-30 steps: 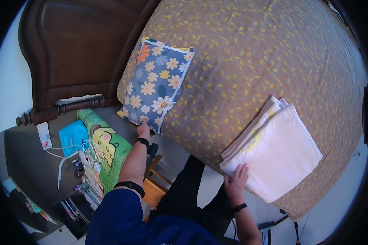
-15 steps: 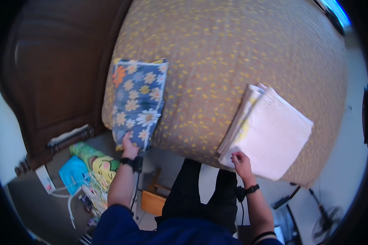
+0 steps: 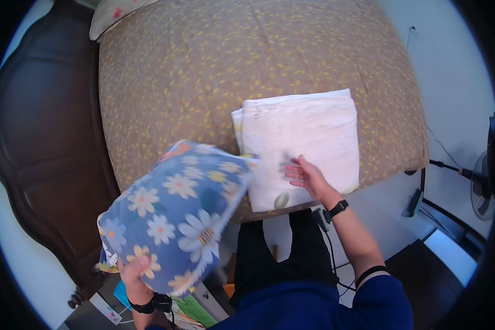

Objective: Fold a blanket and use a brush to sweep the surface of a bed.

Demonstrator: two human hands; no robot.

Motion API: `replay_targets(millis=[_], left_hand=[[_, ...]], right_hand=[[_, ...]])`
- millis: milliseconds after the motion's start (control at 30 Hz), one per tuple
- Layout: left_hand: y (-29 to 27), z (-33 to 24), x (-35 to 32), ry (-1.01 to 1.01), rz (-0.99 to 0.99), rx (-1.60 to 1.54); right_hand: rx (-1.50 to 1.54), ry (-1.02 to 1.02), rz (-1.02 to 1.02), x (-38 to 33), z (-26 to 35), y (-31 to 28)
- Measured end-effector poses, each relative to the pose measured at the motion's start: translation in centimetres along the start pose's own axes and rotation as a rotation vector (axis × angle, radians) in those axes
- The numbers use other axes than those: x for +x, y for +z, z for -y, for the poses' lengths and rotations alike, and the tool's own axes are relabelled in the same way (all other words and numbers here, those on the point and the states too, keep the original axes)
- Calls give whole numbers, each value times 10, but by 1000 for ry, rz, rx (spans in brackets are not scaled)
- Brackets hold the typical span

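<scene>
My left hand (image 3: 133, 275) grips the near lower corner of a blue pillow (image 3: 173, 212) printed with white daisies, its thumb lying on top. The pillow is raised and tilted in front of the bed's edge, and its far right corner comes close to a folded white blanket (image 3: 308, 129). That blanket lies flat near the bed's front edge, with a green leaf shape at its lower side. My right hand (image 3: 309, 180) is over the blanket with its fingers apart and nothing in them; whether it touches the cloth I cannot tell.
A brown bed (image 3: 203, 77) with yellow leaf print spreads ahead, with a dark wooden headboard (image 3: 44, 137) on the left and a pale pillow (image 3: 118, 14) in the far left corner. A fan (image 3: 483, 187) stands at right. Cables hang from both wrists.
My left hand has lifted the blue pillow off the bed and brought it nearer. My right hand has opened from curled fingers over the blanket. The view has shifted.
</scene>
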State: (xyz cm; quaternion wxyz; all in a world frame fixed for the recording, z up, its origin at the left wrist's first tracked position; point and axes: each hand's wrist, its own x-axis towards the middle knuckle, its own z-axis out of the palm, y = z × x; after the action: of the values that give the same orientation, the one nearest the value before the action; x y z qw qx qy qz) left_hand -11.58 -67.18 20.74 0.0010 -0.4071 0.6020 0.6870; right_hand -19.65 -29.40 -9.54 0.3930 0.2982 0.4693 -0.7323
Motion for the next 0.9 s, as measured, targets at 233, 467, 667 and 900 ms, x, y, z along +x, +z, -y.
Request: replay_targets(millis=[233, 467, 667, 900], left_hand=[[85, 23, 6, -76, 375, 274], [128, 217, 120, -175, 473, 361], [134, 348, 164, -298, 483, 786], [170, 325, 170, 45, 356, 774]], right_hand=[[192, -123, 84, -118, 71, -142], [11, -152, -148, -92, 44, -212], [-33, -39, -426, -13, -11, -258], [-327, -217, -389, -41, 49, -196]])
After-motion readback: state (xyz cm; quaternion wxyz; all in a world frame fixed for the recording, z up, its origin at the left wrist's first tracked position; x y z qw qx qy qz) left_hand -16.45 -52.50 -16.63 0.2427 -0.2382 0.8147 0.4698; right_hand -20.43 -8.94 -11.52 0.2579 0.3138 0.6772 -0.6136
